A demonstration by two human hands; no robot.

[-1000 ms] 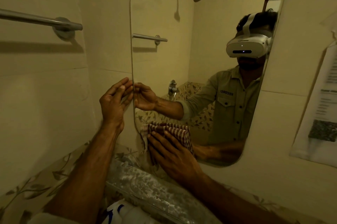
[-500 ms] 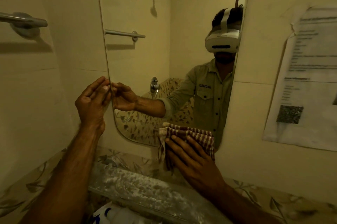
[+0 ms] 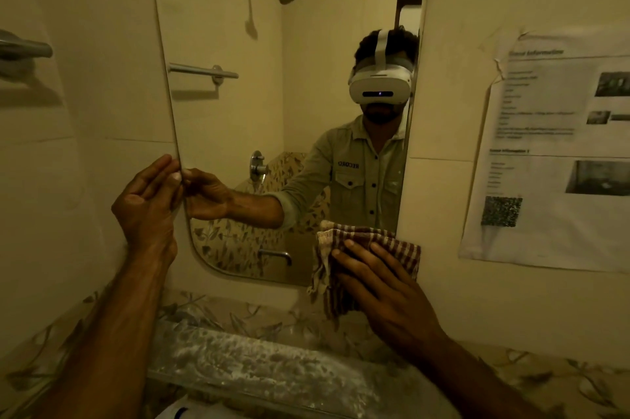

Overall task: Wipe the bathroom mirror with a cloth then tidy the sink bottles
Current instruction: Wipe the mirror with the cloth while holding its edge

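A tall mirror (image 3: 238,26) with rounded corners hangs on the tiled wall. My left hand (image 3: 146,207) grips its left edge, fingertips on the glass rim. My right hand (image 3: 378,285) lies flat, fingers spread, and presses a brown-and-white checked cloth (image 3: 368,241) against the mirror's lower right corner. Part of the cloth hangs below the mirror's bottom edge. The glass reflects a person with a white headset and a shower head. No sink bottles show clearly; a white object (image 3: 177,412) with a dark mark peeks in at the bottom edge.
A dusty glass shelf (image 3: 259,371) runs below the mirror. A metal towel bar (image 3: 24,48) juts from the wall at the left. A printed paper sheet (image 3: 552,152) is taped to the wall at the right. Leaf-patterned tiles (image 3: 545,374) line the lower wall.
My right hand has slid the cloth rightwards along the mirror's bottom, from the lower left to the lower right corner. My left hand stays on the mirror's left edge. The view has shifted.
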